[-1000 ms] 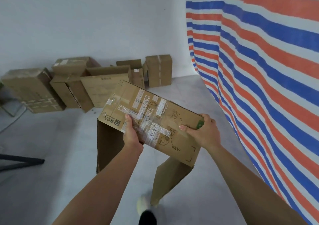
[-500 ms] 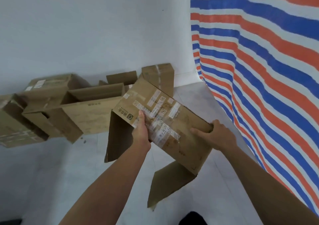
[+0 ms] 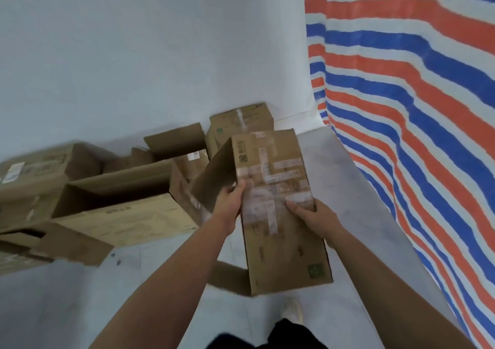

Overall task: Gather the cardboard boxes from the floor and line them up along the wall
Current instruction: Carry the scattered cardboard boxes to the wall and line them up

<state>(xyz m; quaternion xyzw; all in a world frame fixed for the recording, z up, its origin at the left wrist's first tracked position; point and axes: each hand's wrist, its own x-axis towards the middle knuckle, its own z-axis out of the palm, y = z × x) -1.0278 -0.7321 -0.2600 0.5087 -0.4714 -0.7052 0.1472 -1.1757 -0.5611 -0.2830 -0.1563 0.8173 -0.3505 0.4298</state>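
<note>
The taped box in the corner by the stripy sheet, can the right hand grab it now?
Probably not: the right hand grips the carried box together with the left hand, and that box is held between it and the corner box.

I see soft, even, cool daylight with no glare and only faint shadows under the boxes. Motion blur smears the tape on the held cardboard box [image 3: 278,204]; wide-angle distortion bends the striped tarp [image 3: 415,123] at the edges.
</note>
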